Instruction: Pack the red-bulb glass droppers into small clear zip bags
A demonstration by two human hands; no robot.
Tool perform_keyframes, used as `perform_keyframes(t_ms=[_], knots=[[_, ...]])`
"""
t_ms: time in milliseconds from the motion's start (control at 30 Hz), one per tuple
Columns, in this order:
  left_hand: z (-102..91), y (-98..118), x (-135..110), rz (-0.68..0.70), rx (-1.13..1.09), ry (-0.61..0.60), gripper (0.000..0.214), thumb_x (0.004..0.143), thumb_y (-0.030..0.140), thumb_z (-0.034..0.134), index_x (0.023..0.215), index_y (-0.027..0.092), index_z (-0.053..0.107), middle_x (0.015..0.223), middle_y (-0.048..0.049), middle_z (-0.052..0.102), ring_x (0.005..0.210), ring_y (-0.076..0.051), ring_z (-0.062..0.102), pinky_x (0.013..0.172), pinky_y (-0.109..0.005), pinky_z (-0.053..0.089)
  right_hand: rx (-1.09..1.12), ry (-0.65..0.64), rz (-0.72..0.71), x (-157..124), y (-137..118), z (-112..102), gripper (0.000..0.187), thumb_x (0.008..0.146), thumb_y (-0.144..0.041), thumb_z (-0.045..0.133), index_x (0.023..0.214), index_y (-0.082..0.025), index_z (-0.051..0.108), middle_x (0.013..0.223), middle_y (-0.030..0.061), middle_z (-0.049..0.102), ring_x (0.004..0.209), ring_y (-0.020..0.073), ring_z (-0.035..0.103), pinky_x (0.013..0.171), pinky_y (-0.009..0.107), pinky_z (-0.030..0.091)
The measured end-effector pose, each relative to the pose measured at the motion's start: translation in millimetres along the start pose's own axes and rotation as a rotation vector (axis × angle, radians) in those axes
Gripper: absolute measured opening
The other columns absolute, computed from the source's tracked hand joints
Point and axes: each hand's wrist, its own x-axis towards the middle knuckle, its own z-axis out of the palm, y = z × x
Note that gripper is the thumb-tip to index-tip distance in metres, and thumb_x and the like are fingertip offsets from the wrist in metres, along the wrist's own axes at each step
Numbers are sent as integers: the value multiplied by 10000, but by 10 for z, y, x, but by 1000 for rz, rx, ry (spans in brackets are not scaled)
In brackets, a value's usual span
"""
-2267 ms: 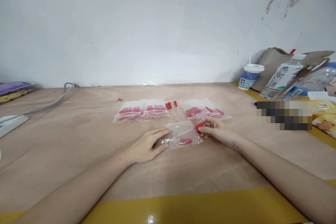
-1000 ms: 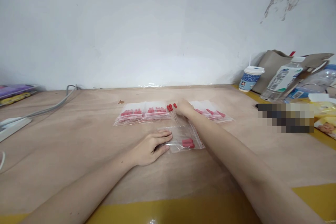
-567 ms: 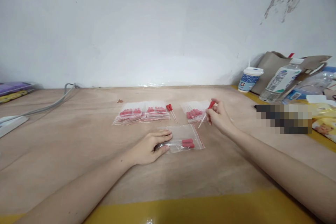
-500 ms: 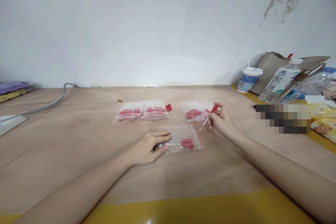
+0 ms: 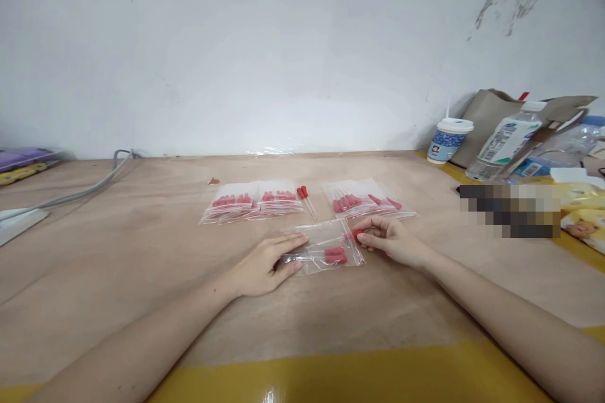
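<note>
A clear zip bag [image 5: 317, 233] lies on the table with two red-bulbed droppers [image 5: 335, 255] inside. My left hand [image 5: 269, 264] rests over the bag's left end, fingers stretched out and thumb apart, pressing it down. At the bag's right-hand mouth, my right hand [image 5: 387, 239] pinches another dropper [image 5: 357, 234] by its red bulb; its glass stem points left into the bag and is hard to make out. Behind the bag lie two loose droppers [image 5: 302, 192]. To their left are stacked filled bags [image 5: 231, 201], and to their right more bags with droppers [image 5: 347, 203].
On the right stand a paper cup [image 5: 450, 140], a plastic bottle [image 5: 508, 141] and a grey-brown bag [image 5: 475, 119]. A grey cable [image 5: 101, 184] runs across the left side. Purple and yellow packs [image 5: 26, 160] sit at the far left. A wall closes the back.
My right hand has moved left and down, carrying the dropper from beside the right-hand bags to the mouth of the zip bag. My left hand stays on the bag.
</note>
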Motion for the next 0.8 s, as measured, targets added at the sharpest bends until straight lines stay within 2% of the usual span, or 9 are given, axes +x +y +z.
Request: perform_keyframes(t_ms=[100,200,367,500,567,667,733,800], knots=[[-1,10,1,-7,5,-12,434,882,283,470,1307,209,428,1299,-70,494,1196,-221,456,1008,-404,376,-233,-37,-148,28,11,-42,222,689,-352,645,817,-171,635,670,-2,564,586,106,495,564,257,416],[3,12,4,-5,10,-10,424,882,280,470,1300,208,440,1301,-69,491,1200,-215,453,1016,-397,370,-315,-4,-246,71,25,50,198,704,-351,619,795,-180,660,725,16,586,596,111,482,548,253,390],[8,-5,5,7,8,-6,430,880,282,475,1302,209,440,1308,-73,483,1203,-226,451,1010,-414,374,-225,17,-188,82,11,221,217,693,-364,613,783,-169,647,628,-2,563,502,92,434,475,234,350],[14,-20,-1,-6,11,-18,428,883,292,474,1303,217,441,1322,-66,467,1222,-228,429,1024,-422,358,-190,-17,-45,65,-38,150,284,711,-371,575,921,-184,619,629,-4,587,423,80,419,430,235,340],[15,-21,-1,-17,8,-27,428,889,303,464,1307,219,436,1334,-62,452,1232,-227,417,1032,-420,349,-255,72,-68,89,-75,79,250,710,-351,568,888,-182,620,644,7,600,436,87,442,437,238,347],[2,-3,2,-37,19,-57,428,905,318,431,1318,211,420,1351,-62,427,1253,-225,388,1041,-419,336,-446,254,-246,209,-166,28,154,704,-294,563,768,-172,632,661,24,616,536,115,505,504,246,379],[-14,16,5,-57,33,-77,421,921,319,393,1323,195,413,1362,-65,413,1272,-223,358,1050,-418,322,-562,292,-290,357,-251,73,125,706,-257,554,743,-172,638,650,22,628,564,123,526,536,247,395],[-28,31,6,-75,38,-97,410,937,316,351,1321,186,417,1366,-62,408,1287,-217,334,1061,-412,305,-640,277,-272,552,-338,185,105,697,-214,553,731,-171,642,672,24,648,600,127,555,578,243,416]])
